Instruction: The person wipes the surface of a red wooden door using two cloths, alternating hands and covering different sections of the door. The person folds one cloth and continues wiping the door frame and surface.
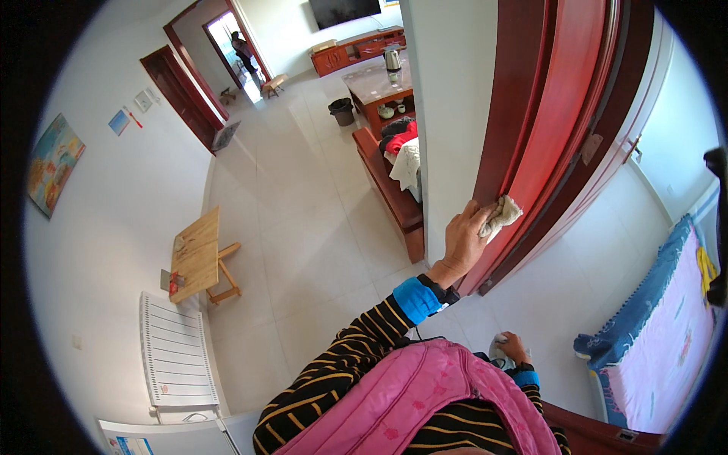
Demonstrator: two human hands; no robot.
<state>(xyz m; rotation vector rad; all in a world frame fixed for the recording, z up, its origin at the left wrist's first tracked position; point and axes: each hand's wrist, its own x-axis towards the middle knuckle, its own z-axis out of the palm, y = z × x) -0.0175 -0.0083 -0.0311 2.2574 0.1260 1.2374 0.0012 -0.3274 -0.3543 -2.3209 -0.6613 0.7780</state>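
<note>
My left hand [464, 241] is closed around a crumpled beige cloth [502, 217]. It presses the cloth to the face of a glossy red-brown wooden door frame [542, 163], at about mid-height of the visible part. Lower down, close to my body, my right hand [516, 348] has its fingers curled on a small whitish thing [498, 346] that looks like a cloth; part of it is hidden by the fingers. My striped sleeves end in blue cuffs, and a pink apron [394, 394] covers my front.
Right of the frame stands a bed [660, 326] with a pink and blue cover. Beyond the wall edge are a wooden bench [387, 189], a table with a kettle [392, 59] and a black bin [342, 112]. A folding wooden table [197, 254] and radiator [178, 349] line the left wall.
</note>
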